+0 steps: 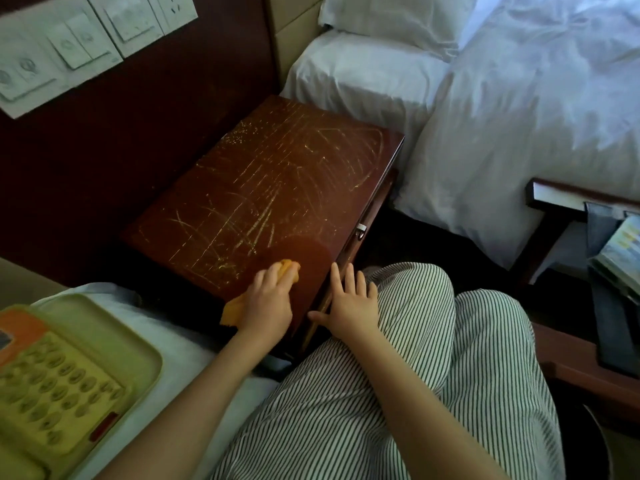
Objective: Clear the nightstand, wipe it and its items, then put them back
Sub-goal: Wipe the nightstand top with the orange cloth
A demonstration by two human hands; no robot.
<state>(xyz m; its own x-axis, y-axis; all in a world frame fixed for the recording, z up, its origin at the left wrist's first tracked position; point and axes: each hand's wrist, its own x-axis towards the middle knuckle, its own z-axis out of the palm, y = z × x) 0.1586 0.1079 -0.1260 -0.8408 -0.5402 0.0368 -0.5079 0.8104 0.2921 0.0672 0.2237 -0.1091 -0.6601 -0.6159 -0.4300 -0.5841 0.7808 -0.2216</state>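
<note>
Wiping step: my left grip [268, 301] is bunched round the yellow cloth [232, 311] on the nightstand worktop [277, 174], right grip [351, 301] spread flat on its front edge. Next I reckon it needs sweeps over the far scratched half

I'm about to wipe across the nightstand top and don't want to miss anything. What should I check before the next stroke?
1. Top of the nightstand free of items: ok, only the cloth and the hand on it rest there.
2. Grip on the cloth: ok, the left hand grips the orange cloth at the near corner.
3. Nightstand steadied: ok, the right hand lies flat on the front edge, fingers straight.
4. Telephone out of the path: ok, it lies on the white sheet to the left.
5. Far part of the top already wiped: cannot tell, pale scratch marks cover it.
</note>
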